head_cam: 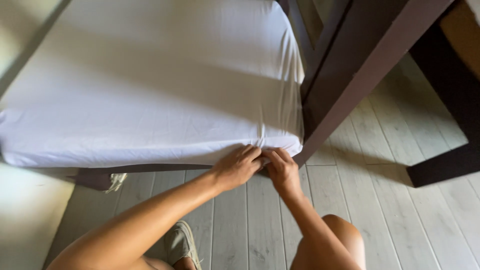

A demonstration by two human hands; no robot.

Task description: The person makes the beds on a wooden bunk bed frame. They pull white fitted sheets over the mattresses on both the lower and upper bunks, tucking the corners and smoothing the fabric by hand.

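A white fitted sheet (150, 85) covers the mattress, which fills most of the view, stretched smooth on top with faint creases running toward its near right corner. Its lower hem runs along the near side, just above the dark wooden bed frame (345, 65), whose rail slants from the upper right down to that same corner.

Pale grey floorboards (360, 200) spread below and to the right — the widest open room lies between the bed rail and a second dark piece of furniture (445, 165) at the far right edge. Near the bed's lower left a small rumpled cloth (116, 181) lies on the floor beside the frame's end.

Both hands meet at the sheet's near right corner, touching one another. The left hand (236, 166) has its fingers curled narrow, pinching the hem; the right hand (283, 171) lies just beside it, fingers bent and tucked at the same edge against the frame — whether it grips fabric cannot be told. A shoe (182, 244) and a bare knee (340, 235) show at the bottom.
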